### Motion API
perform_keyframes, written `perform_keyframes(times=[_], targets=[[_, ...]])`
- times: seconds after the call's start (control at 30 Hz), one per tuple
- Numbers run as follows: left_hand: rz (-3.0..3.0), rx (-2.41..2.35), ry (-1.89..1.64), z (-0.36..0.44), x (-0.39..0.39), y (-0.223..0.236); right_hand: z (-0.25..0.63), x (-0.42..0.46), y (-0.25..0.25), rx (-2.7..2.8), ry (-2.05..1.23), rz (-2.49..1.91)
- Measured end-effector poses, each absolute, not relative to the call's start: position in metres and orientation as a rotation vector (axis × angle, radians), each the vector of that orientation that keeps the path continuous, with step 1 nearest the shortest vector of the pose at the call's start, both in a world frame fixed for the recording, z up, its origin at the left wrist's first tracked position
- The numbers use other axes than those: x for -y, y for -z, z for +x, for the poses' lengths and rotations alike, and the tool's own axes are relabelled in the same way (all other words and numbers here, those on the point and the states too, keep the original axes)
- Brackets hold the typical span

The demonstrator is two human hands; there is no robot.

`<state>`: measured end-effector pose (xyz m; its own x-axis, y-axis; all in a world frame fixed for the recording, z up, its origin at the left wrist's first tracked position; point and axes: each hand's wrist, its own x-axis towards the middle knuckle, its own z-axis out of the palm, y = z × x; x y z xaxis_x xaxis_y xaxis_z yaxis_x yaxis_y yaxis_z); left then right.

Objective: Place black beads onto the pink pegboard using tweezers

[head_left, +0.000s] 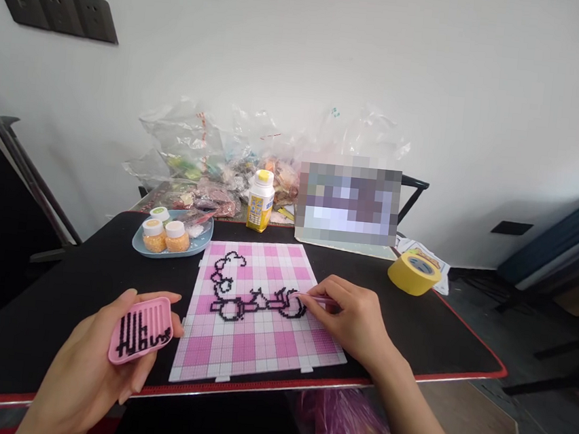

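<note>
My left hand (98, 335) holds a small pink ridged tray (157, 311) tilted toward me, left of the pegboard. Black fuse beads (137, 335) lie in its grooves, some in rows and some heaped at the lower side. My right hand (349, 311) pinches pink tweezers (323, 300), their tip over the right side of the pegboard (256, 347). The board has a pink and white check and lies flat on the desk. A bead outline in black (232, 309) stands on it, with curves at upper left and rounded shapes below. Whether the tip grips a bead is too small to tell.
On a blue plate (138, 243) at left stand several bead jars (177, 237). A yellow-capped bottle (261, 204) and plastic bags (192, 160) are at the back, beside a blurred screen (347, 202). Yellow tape (412, 273) lies right on the black desk mat (441, 341).
</note>
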<state>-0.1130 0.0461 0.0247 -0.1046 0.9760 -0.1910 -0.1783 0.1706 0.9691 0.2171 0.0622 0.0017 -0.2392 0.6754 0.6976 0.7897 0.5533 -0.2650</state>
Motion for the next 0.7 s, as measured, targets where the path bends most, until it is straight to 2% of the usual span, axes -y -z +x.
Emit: perform_keyframes(times=[0.7], targets=[[0.899, -1.249, -1.227, -0.1147, -0.0427, -0.0253, 0.2181, -0.0576, -0.0023, 2.006, 0.116, -1.160]])
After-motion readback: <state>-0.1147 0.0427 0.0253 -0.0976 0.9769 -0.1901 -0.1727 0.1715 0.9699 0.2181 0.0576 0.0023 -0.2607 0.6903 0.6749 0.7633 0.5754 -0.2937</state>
